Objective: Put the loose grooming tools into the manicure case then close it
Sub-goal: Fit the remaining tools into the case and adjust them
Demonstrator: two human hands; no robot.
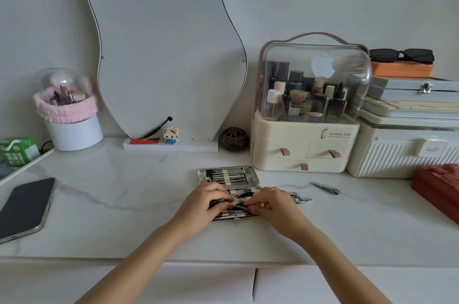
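Both hands work mid-counter: left hand (pixel 208 198) and right hand (pixel 269 201) pinch a strap in the open manicure case (pixel 228 177); nail clipper (pixel 326 189) lies loose rightward, apart.

My 2 bare forearms rise from the bottom edge to frame centre, where my left hand (pixel 207 198) and right hand (pixel 269 201) meet, fingers curled, fingertips nearly touching.

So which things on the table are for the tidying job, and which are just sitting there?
For the job:
manicure case, lying open
nail clipper, loose on the table
metal tool beside the case
left hand and right hand, working at the case

Just lying about:
phone
makeup organizer
sunglasses
toy cat
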